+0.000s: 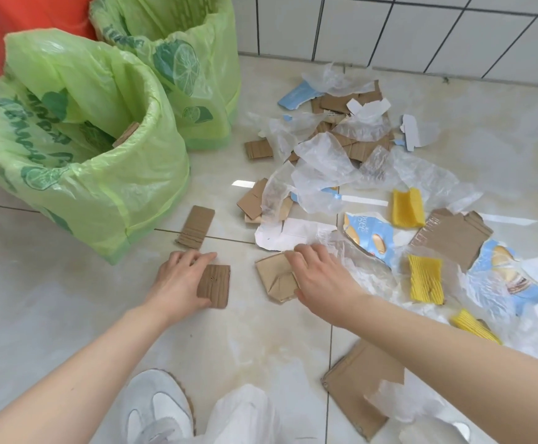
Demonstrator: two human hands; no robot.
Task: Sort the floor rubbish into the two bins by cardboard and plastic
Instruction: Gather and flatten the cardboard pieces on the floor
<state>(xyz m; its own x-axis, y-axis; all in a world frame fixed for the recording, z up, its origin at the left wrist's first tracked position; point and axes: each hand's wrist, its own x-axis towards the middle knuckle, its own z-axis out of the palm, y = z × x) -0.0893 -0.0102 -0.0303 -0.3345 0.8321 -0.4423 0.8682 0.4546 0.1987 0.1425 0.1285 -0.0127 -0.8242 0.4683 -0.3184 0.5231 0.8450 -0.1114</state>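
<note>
**Both hands down on cardboard beside the bins**

I saw the rubbish spread over the pale tiled floor [255,341] to the right of two bins lined with green lemon-print bags. The near bin [78,174] stood at left with a brown scrap showing inside its rim; the far bin [178,75] stood just behind it, against the white tiled wall [421,33]. The litter was a mix — brown corrugated pieces, crumpled clear plastic film [322,161], torn blue-and-white printed packaging [365,233], and yellow foam netting [408,208].

A small ridged cardboard rectangle [214,285] lay on the floor in front of the near bin. My left hand [181,283] was on it, thumb under its lower edge and fingers curled over the far side, grasping the piece. Another corrugated strip [196,228] lay just beyond the fingertips, untouched.

A creased, folded cardboard piece [274,277] lay to the right of that. My right hand [322,277] rested palm-down across its right edge, fingers spread and reaching onto white card and film beyond — whether it had actually closed on the piece I could not tell.

Both forearms came in bare from the bottom corners. Between them I saw a white shoe [157,408], and a large flat cardboard sheet [360,386] lay under the right forearm.
</note>
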